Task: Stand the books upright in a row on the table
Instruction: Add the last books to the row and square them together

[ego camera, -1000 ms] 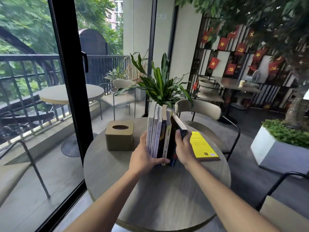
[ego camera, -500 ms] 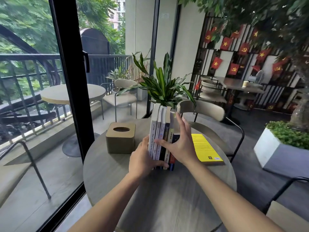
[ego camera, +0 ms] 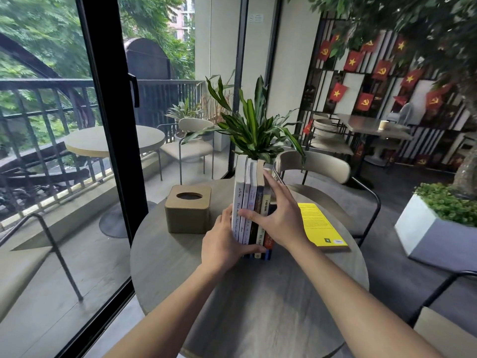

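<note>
Several books [ego camera: 248, 197] stand upright in a tight row near the middle of the round grey table [ego camera: 258, 293], spines facing me. My left hand [ego camera: 222, 241] presses against the left side of the row near its base, thumb across the spines. My right hand [ego camera: 278, 215] lies flat against the right side, fingers spread along the outermost book and thumb across the spines. A yellow book [ego camera: 320, 226] lies flat on the table to the right of the row, apart from it.
A tan tissue box [ego camera: 188, 209] sits left of the books. A leafy potted plant [ego camera: 254, 127] stands right behind the row. A chair [ego camera: 325, 166] faces the table's far side. Another chair's edge [ego camera: 444, 329] is at the lower right. A glass door frame [ego camera: 108, 125] runs along the left.
A second ago the rightmost dark book leaned outward in my right hand. It now stands upright against the row, with my right hand flattened on it. The left hand has stayed put.
</note>
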`<action>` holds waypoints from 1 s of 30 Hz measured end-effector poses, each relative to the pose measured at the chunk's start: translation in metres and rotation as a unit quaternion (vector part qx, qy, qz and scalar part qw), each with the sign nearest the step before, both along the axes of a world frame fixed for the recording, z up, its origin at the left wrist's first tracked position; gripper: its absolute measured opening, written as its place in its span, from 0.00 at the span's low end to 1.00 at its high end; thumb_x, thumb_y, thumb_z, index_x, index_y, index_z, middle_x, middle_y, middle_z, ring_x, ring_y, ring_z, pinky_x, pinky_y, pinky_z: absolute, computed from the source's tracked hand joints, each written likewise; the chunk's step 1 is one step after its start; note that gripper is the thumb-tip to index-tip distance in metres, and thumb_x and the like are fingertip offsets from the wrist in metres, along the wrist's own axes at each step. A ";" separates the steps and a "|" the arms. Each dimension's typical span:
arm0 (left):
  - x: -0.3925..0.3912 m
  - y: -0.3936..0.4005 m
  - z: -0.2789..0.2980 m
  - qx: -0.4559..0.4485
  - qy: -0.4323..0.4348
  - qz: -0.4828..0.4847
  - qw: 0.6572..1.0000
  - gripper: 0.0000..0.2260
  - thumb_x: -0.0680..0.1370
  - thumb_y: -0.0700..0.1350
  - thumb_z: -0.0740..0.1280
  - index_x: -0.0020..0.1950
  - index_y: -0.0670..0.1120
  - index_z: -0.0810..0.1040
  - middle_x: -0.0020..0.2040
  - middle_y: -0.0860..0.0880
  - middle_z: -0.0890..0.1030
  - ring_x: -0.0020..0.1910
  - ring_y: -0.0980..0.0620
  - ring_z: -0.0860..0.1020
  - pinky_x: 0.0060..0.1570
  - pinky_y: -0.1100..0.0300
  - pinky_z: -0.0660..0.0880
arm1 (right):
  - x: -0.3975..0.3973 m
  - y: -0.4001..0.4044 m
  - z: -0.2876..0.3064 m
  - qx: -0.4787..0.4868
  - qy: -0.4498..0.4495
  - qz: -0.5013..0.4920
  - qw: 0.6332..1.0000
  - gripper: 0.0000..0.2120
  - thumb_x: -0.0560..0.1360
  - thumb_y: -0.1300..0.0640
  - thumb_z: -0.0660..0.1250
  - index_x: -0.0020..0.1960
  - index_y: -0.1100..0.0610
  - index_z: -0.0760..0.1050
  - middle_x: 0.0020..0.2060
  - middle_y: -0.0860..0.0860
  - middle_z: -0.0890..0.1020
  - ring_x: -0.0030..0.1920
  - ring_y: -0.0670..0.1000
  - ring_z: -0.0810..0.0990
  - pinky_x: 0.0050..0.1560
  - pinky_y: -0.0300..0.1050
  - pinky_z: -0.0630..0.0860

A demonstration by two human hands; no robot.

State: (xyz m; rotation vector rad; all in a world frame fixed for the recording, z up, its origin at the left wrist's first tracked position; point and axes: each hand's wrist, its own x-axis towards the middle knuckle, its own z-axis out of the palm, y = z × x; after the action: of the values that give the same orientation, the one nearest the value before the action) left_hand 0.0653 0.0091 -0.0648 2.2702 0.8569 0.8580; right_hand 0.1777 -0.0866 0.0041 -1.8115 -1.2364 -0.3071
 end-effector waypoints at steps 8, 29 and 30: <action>0.007 -0.032 0.002 -0.059 -0.061 0.062 0.994 0.54 0.55 0.74 0.72 0.77 0.54 0.62 0.66 0.55 0.78 0.59 0.51 0.80 0.53 0.49 0.79 | -0.004 -0.004 -0.001 0.020 0.022 -0.006 1.000 0.49 0.63 0.36 0.77 0.77 0.44 0.58 0.72 0.44 0.69 0.67 0.41 0.69 0.60 0.35 0.66; 0.004 -0.031 -0.002 -0.057 -0.066 0.059 0.994 0.52 0.58 0.73 0.76 0.75 0.56 0.60 0.65 0.57 0.78 0.59 0.51 0.80 0.56 0.48 0.79 | 0.049 -0.033 -0.055 -0.021 0.102 -0.175 0.979 0.38 0.76 0.32 0.50 0.78 0.54 0.54 0.77 0.53 0.62 0.75 0.55 0.61 0.72 0.53 0.61; 0.003 -0.031 -0.001 -0.057 -0.067 0.055 0.995 0.52 0.57 0.73 0.75 0.76 0.57 0.59 0.65 0.57 0.78 0.59 0.51 0.80 0.56 0.48 0.79 | 0.059 -0.036 -0.060 -0.073 0.096 -0.207 0.971 0.37 0.77 0.34 0.51 0.78 0.55 0.56 0.76 0.55 0.62 0.75 0.58 0.60 0.71 0.56 0.61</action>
State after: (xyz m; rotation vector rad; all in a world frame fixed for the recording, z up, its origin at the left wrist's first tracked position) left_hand 0.0686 -0.0221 -0.0660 2.0581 0.9525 0.9717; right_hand 0.2363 -0.1222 -0.0564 -2.1688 -0.7570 -0.2677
